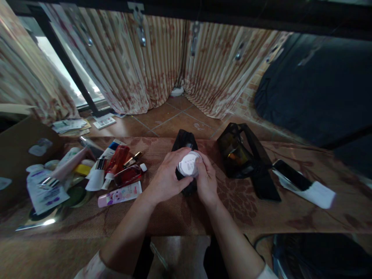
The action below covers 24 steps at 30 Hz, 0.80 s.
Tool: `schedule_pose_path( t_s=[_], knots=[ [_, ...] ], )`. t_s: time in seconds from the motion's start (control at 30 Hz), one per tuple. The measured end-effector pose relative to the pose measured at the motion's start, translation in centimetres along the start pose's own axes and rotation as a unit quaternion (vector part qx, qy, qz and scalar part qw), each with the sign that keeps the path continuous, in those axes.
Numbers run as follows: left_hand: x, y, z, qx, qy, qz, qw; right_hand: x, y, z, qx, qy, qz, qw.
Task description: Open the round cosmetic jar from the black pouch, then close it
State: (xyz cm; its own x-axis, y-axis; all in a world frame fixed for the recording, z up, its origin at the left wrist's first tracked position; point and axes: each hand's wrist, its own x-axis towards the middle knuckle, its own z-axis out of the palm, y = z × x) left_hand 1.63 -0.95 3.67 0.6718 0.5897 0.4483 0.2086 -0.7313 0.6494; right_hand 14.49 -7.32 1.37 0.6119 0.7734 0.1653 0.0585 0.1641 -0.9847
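Observation:
Both my hands hold a small round white jar (189,164) with a flat face turned up toward me and faint markings on it. My left hand (165,176) curls round its left side, the thumb along the lower edge. From the right, my right hand (207,178) wraps it, thumb and fingers against the rim. Under and behind the jar lies a black pouch (183,140), mostly hidden by my hands. Left of my left hand lie a pink and white tube (120,194) and a red bottle with a white cap (129,175).
A pile of bottles, tubes and jars, with a white packet (45,188), covers the table's left beside a cardboard box (26,162). A black mesh bag (238,155) stands to the right. Beyond it, a phone (292,174) rests on white paper (319,194).

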Motion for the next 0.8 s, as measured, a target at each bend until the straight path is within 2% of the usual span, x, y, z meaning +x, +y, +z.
schedule_pose_path(
  t_s=[0.23, 0.5, 0.8],
  knots=[
    [0.0, 0.0, 0.0, -0.005, -0.001, -0.001, 1.000, 0.2, 0.2, 0.0, 0.026, 0.009, 0.009, 1.000],
    [0.0, 0.0, -0.1, -0.012, 0.003, -0.001, 1.000, 0.5, 1.1, 0.1, 0.123, -0.005, 0.031, 0.992],
    [0.0, 0.0, -0.1, -0.009, 0.004, -0.004, 1.000, 0.5, 0.8, 0.1, 0.138, 0.000, 0.038, 0.990]
  ],
)
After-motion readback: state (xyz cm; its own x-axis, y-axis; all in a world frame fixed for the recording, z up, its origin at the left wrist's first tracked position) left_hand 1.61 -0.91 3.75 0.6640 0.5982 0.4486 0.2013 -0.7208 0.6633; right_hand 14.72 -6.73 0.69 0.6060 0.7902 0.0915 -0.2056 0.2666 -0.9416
